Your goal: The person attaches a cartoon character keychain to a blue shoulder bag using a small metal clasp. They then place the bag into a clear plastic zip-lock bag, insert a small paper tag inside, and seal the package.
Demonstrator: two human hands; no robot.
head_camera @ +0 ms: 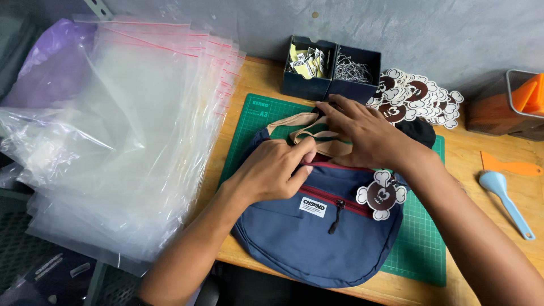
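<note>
Navy pouch bag (317,238) lies flat on the green cutting mat (422,249) atop the counter (510,187). Left hand (272,170) rests on the bag's upper edge, fingers curled, pinching the striped tan strap (309,133). Right hand (362,133), just behind the bag, presses the same strap with fingers spread flat. A round cartoon tag (382,194) lies on the bag's front.

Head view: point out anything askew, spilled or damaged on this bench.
Nothing looks damaged or spilled. The stack of clear zip-top plastic bags hangs over the wooden table's left edge, and the round cartoon paper tags lie in a loose heap.
</note>
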